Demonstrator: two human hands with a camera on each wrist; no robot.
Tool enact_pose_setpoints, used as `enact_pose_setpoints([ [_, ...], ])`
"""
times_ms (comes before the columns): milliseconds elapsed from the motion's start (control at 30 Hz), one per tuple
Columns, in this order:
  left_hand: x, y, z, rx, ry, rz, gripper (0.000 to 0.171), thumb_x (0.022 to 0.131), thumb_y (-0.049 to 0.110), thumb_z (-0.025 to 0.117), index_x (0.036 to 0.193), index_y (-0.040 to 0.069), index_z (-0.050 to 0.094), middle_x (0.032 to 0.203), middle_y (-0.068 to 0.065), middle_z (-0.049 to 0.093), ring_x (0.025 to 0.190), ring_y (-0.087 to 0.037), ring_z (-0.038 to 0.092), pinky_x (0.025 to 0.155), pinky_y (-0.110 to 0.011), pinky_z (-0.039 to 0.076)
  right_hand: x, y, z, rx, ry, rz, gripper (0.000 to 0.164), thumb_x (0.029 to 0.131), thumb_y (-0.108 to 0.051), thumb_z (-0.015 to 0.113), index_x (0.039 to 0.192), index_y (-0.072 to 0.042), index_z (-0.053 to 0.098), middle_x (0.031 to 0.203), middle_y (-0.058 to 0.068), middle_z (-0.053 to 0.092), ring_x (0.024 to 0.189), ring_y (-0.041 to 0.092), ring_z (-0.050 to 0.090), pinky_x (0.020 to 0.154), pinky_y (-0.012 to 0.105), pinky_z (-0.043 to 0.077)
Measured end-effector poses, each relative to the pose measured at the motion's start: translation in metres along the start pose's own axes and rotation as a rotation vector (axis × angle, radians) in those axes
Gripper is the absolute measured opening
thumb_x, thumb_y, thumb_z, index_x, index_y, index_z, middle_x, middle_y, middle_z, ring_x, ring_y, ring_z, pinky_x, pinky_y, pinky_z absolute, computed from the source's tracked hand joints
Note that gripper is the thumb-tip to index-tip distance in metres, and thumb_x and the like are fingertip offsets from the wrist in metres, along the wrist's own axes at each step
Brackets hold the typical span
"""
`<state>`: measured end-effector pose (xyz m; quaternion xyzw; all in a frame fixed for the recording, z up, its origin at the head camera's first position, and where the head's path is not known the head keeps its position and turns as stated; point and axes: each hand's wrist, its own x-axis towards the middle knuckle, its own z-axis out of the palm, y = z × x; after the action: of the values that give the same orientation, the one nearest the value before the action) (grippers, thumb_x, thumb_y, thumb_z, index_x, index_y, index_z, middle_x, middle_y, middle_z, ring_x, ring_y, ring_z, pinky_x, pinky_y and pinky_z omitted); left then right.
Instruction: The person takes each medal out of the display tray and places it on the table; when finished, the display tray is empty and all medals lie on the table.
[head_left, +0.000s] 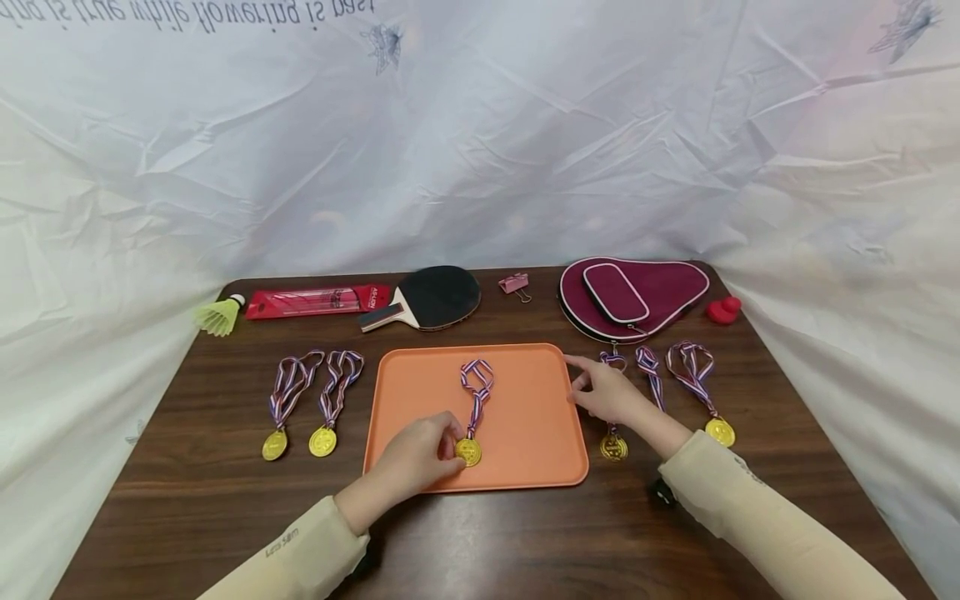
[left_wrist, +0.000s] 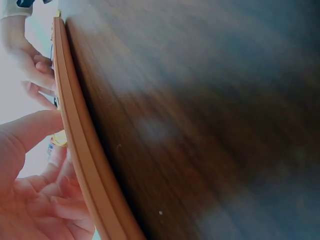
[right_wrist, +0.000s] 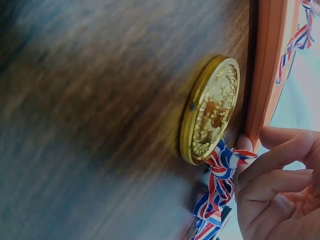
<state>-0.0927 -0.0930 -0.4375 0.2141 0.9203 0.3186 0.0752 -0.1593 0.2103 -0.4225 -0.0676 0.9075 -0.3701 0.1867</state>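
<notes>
A gold medal (head_left: 468, 452) on a red, white and blue ribbon (head_left: 477, 400) lies on an orange tray (head_left: 532, 417). My left hand (head_left: 422, 450) pinches the medal's left edge with thumb and fingers. In the left wrist view this medal (left_wrist: 59, 138) shows between thumb and fingers, just over the tray's rim (left_wrist: 82, 140). My right hand (head_left: 606, 392) touches the tray's right rim, index finger stretched toward the far corner. Below that hand, another gold medal (head_left: 613, 447) lies on the table beside the tray; the right wrist view has this medal (right_wrist: 212, 110) close up.
Two medals lie left of the tray, the nearer one (head_left: 322, 441) beside its rim. More medals, one of them gold (head_left: 720, 432), lie at right. Along the back are a shuttlecock (head_left: 219, 317), red packet (head_left: 315, 302), table tennis bat (head_left: 442, 297), binder clip (head_left: 514, 283), maroon bat case (head_left: 671, 283) and red rubber duck (head_left: 723, 311).
</notes>
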Motion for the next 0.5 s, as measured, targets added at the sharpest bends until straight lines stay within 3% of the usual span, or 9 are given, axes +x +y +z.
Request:
enact_pose_setpoints([
  [267, -0.0014, -0.0006, 0.0016, 0.023, 0.019, 0.026, 0.019, 0.072, 0.017, 0.069, 0.083, 0.019, 0.054, 0.063, 0.011, 0.049, 0.055, -0.004, 0.045, 0.052, -0.021, 0.037, 0.0, 0.0, -0.0003, 0.003, -0.003, 0.011, 0.06, 0.084, -0.007, 0.059, 0.138, -0.011, 0.032, 0.081, 0.006, 0.057, 0.049, 0.017, 0.05, 0.046, 0.032, 0.042],
  [500, -0.0043, 0.0033, -0.007, -0.042, 0.047, 0.021, 0.012, 0.075, 0.014, 0.065, 0.082, 0.019, 0.056, 0.069, 0.013, 0.05, 0.062, -0.009, 0.05, 0.057, -0.022, 0.039, 0.0003, 0.0004, 0.0003, 0.004, -0.001, 0.005, 0.061, 0.084, -0.007, 0.059, 0.139, -0.012, 0.032, 0.082, 0.007, 0.058, 0.048, 0.017, 0.05, 0.045, 0.032, 0.042],
])
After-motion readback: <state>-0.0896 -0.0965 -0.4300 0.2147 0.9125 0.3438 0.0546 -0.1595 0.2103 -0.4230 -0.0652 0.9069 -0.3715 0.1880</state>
